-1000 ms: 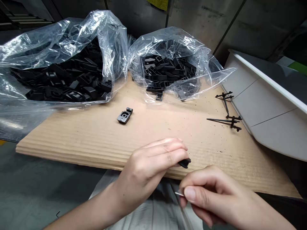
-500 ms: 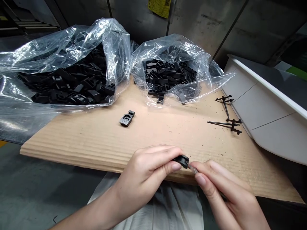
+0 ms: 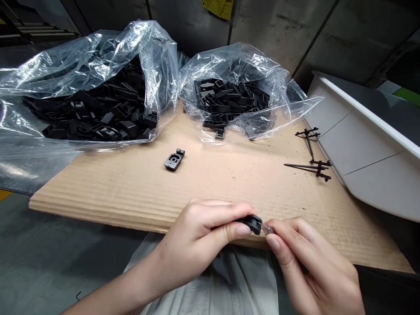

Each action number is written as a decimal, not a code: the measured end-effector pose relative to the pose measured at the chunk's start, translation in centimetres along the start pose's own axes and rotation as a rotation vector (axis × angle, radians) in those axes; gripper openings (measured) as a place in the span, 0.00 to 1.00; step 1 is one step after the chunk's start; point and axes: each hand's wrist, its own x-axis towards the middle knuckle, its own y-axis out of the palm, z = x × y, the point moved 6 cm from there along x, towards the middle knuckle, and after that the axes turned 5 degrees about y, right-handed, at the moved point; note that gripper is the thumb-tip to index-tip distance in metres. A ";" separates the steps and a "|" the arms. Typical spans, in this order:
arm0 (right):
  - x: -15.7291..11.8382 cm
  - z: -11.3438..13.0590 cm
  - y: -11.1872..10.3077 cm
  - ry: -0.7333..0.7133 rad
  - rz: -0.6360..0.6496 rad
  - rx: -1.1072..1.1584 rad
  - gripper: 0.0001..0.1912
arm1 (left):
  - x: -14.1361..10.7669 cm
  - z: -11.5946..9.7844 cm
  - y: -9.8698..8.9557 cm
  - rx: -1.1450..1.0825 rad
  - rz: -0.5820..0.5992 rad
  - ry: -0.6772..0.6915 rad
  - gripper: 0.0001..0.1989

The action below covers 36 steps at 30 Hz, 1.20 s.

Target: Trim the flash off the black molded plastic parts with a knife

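My left hand pinches a black plastic part between thumb and fingers, just above the front edge of the cardboard. The part's rounded, grooved end sticks out to the right. My right hand is closed on a small thin metal blade, whose tip is at the part's right end; I cannot tell if it touches. Most of the blade is hidden in the fingers. A second black plastic part with a round hole lies apart on the cardboard, left of centre.
Two clear plastic bags, a left one and a right one, stand at the back with many black parts. Black sprue pieces lie at right beside a white bin. Dark crumbs dot the cardboard. A metal wall rises behind.
My right hand and the blade have shifted slightly, the blade turning flatter. The black part in my left hand has tilted and moved a little right.
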 end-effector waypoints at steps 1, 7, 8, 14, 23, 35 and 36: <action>-0.1 0.1 -0.1 -0.019 -0.053 -0.023 0.11 | 0.0 0.1 0.1 -0.032 0.020 -0.028 0.07; -0.1 -0.6 -0.7 0.036 -0.114 -0.020 0.13 | 0.0 -0.3 1.2 -0.132 0.169 -0.018 0.07; -0.1 -0.8 -0.8 0.053 -0.084 -0.004 0.13 | 0.0 -0.4 1.1 -0.098 0.150 0.012 0.07; -0.7 -1.7 -1.4 0.257 0.021 0.113 0.08 | -0.5 -1.1 0.6 0.172 -0.028 0.306 0.10; -0.8 -1.7 -0.3 0.349 0.032 0.155 0.07 | -1.6 -1.3 1.4 0.365 -0.018 0.502 0.13; 0.1 -2.3 0.6 0.410 0.426 0.288 0.14 | -1.3 -1.4 1.5 0.417 0.002 0.538 0.11; 0.1 -2.4 0.7 0.424 0.467 0.326 0.14 | -1.3 -1.3 1.5 0.412 0.015 0.522 0.11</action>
